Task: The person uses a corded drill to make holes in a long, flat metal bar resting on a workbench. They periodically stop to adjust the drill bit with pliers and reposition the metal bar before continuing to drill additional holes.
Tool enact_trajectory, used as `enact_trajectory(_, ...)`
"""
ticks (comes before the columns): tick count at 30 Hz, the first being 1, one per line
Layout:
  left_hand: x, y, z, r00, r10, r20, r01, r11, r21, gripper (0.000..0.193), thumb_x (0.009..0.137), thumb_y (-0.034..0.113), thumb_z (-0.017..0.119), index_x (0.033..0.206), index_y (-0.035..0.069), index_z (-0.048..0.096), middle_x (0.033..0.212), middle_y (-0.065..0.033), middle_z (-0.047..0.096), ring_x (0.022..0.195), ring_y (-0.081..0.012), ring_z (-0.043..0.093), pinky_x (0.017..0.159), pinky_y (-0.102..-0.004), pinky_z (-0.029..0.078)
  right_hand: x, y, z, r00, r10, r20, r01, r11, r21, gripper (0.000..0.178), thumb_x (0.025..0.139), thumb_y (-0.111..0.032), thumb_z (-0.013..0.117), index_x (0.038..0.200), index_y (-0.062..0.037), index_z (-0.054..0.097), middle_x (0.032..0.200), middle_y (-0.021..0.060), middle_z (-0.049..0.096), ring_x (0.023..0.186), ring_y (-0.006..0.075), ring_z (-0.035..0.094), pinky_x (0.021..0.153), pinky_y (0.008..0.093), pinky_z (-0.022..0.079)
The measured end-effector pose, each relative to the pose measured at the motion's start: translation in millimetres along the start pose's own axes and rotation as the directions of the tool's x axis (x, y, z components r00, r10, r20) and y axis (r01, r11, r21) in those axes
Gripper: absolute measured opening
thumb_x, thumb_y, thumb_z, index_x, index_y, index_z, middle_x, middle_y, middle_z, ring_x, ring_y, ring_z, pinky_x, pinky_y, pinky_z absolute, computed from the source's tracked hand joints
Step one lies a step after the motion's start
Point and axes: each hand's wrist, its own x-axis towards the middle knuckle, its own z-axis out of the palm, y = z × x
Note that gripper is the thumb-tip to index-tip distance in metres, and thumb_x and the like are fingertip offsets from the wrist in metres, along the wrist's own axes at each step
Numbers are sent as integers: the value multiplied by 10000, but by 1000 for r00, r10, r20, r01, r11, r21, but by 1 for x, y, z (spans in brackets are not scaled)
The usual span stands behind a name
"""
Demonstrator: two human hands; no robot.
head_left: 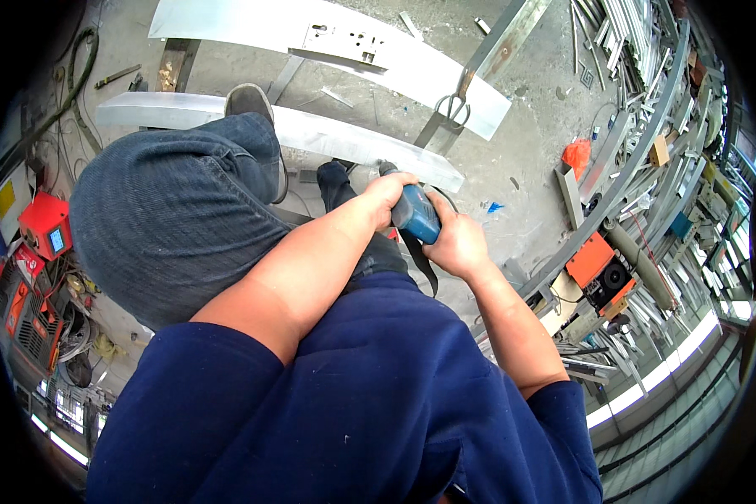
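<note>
My left hand (384, 196) is closed round the front part of a blue power tool, which looks like an angle grinder (417, 215). Its rear body is gripped by my right hand (459, 241), fingers wrapped round the casing. The grey head of the tool points away from me and meets the near edge of a long silver metal beam (353, 144) towards its right end; the exact contact is hard to make out. A dark strap or cord hangs below the tool. My left shoe (249, 102) overlaps the beam.
Beyond the beam lies a wide metal sheet (252, 23) with a cut-out plate on it, across steel supports (508, 46). Scissors (454, 107) rest on the right support. Metal offcuts (622, 34) and an orange machine (592, 260) are at right; a red welder (46, 225) stands left.
</note>
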Motion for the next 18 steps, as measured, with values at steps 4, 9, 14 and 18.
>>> enact_trajectory(4, 12, -4, -2, 999, 34, -34, -32, 997, 71, 397, 920, 311, 684, 1171, 14, 604, 1064, -147, 682, 922, -284, 694, 851, -462, 572, -3, -6, 0, 997, 61, 52, -61, 998, -1, 873, 681, -223, 756, 1490, -167, 432, 935, 220, 725, 891, 422, 704, 835, 504, 569)
enact_trajectory(9, -2, 2, -2, 1000, 29, 6, -30, 997, 68, 402, 913, 288, 697, 1184, 7, 602, 1090, -156, 680, 936, -291, 691, 861, -468, 567, 0, -9, -1, 995, 64, 77, -63, 998, -15, 887, 693, -215, 740, 1511, -170, 400, 929, 228, 723, 892, 427, 703, 834, 508, 567)
enact_trajectory(14, -4, -1, 0, 998, 58, -28, -57, 997, 56, 370, 918, 275, 691, 1172, 18, 610, 1068, -150, 682, 931, -280, 692, 847, -457, 568, -1, -9, 2, 993, 84, 87, -84, 996, -9, 898, 683, -186, 742, 1513, -164, 398, 941, 234, 720, 902, 425, 702, 831, 504, 566)
enact_trajectory(18, -2, -2, 2, 997, 69, -37, -65, 994, 84, 413, 906, 279, 709, 1189, -5, 607, 1105, -159, 674, 941, -284, 689, 863, -458, 559, -2, -5, 3, 994, 82, 76, -84, 996, 24, 911, 677, -176, 746, 1517, -158, 395, 954, 237, 718, 910, 426, 699, 833, 499, 564)
